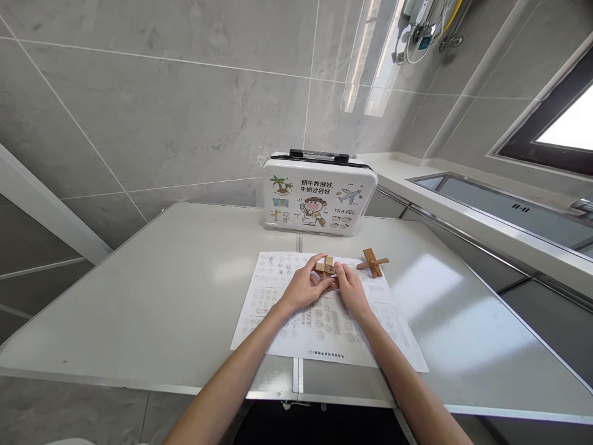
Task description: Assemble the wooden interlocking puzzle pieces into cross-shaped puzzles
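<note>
Between my two hands is a small wooden burr puzzle (pixel 328 266) of interlocking blocks, with a dark mark on one face. My left hand (pixel 306 287) curls around its left side, thumb below and index finger over the top. From the right, my right hand (pixel 349 287) presses its fingertips against the same puzzle. Under both hands lies a printed instruction sheet (pixel 287 343) with rows of small diagrams. A second wooden puzzle (pixel 373 263), cross-shaped with crossed flat pieces, rests at the sheet's upper right edge, apart from my hands.
A white cartoon-printed case (pixel 319 194) with a black handle stands at the back of the white folding table (pixel 139 296). Grey wall tiles rise behind it. At the right is a counter with a sink (pixel 504 204). The table's front edge runs close to my body.
</note>
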Available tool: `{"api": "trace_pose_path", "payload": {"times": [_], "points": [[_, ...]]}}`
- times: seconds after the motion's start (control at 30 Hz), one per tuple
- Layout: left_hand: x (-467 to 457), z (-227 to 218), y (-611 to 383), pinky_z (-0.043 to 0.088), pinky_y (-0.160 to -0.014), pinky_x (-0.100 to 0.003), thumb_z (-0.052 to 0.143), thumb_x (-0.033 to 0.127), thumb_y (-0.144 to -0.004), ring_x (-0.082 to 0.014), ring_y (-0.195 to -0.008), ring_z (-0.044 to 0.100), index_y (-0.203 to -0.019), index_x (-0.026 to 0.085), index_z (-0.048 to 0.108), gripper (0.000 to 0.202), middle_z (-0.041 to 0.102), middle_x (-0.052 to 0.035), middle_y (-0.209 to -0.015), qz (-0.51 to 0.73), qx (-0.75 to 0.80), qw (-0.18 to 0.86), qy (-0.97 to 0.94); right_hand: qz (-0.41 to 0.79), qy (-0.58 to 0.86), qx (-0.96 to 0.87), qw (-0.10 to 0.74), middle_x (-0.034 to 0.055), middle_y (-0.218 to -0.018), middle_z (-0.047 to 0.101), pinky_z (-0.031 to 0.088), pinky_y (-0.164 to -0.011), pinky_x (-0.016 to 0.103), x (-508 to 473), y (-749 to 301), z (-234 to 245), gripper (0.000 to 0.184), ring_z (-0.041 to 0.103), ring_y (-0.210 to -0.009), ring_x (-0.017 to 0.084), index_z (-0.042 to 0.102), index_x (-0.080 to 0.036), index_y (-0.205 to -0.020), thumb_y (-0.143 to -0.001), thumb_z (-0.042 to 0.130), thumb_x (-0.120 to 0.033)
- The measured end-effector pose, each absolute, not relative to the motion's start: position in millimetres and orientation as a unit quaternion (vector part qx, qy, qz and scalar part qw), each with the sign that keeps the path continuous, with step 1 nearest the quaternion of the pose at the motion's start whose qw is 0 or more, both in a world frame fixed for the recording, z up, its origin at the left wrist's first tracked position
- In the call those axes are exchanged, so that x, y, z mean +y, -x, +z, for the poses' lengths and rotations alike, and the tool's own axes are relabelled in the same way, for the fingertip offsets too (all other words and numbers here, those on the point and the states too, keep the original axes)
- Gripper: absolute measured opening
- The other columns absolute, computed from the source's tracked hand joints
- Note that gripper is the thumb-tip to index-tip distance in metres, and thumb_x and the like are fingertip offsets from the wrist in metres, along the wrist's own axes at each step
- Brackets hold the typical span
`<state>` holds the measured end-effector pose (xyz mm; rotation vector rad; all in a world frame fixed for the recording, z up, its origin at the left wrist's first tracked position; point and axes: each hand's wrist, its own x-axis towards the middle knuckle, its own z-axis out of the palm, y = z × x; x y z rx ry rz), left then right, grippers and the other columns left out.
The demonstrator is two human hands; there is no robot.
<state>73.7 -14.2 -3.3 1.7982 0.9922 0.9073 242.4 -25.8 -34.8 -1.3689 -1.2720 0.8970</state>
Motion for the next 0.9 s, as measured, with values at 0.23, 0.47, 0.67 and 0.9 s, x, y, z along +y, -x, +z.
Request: {"api": "trace_pose_path", "payload": {"times": [0.23,0.47,0.67,0.9], "points": [[-15,-5,-75,0.043,-0.059,-0.023,0.066,0.042,-0.092,-0.0118,-0.052,0.049,-0.149,0.028,0.050,0.061,0.059,0.0066,-0.066,0.369,0.416,0.401,-0.728,0.486,0.526,-0.463,0.522,0.0024,-0.089,0.071,0.053,-0.063,0.034,-27,-239,-31,0.055,0.062,-0.067,0.020,0.063,-0.023,-0.084,-0.087,0.061,-0.078],[-13,-6,-75,0.045,-0.062,-0.023,0.064,0.039,-0.094,-0.0110,-0.056,0.053,-0.152,0.030,0.048,0.061,0.066,0.0036,-0.079,0.372,0.436,0.391,-0.720,0.524,0.499,-0.435,0.536,-0.0024,-0.063,0.059,0.048,-0.051,0.028,-29,-237,-25,0.056,0.053,-0.051,0.013,0.059,-0.021,-0.073,-0.084,0.069,-0.075],[-8,-18,-76,0.050,-0.066,-0.026,0.062,0.043,-0.097,-0.0087,-0.056,0.059,-0.156,0.027,0.041,0.064,0.070,-0.0045,-0.110,0.398,0.459,0.404,-0.684,0.626,0.432,-0.293,0.580,0.0037,-0.077,0.070,0.052,-0.047,0.022,-24,-243,-27,0.041,0.060,-0.057,0.012,0.065,-0.017,-0.084,-0.078,0.088,-0.051],[-5,-24,-76,0.052,-0.070,-0.028,0.061,0.042,-0.099,-0.0099,-0.058,0.062,-0.150,0.023,0.042,0.059,0.071,-0.0050,-0.110,0.395,0.464,0.409,-0.680,0.667,0.366,-0.170,0.627,0.0030,-0.086,0.071,0.060,-0.052,0.016,-15,-255,-36,0.010,0.061,-0.059,0.009,0.067,-0.019,-0.090,-0.086,0.076,-0.021]]}}
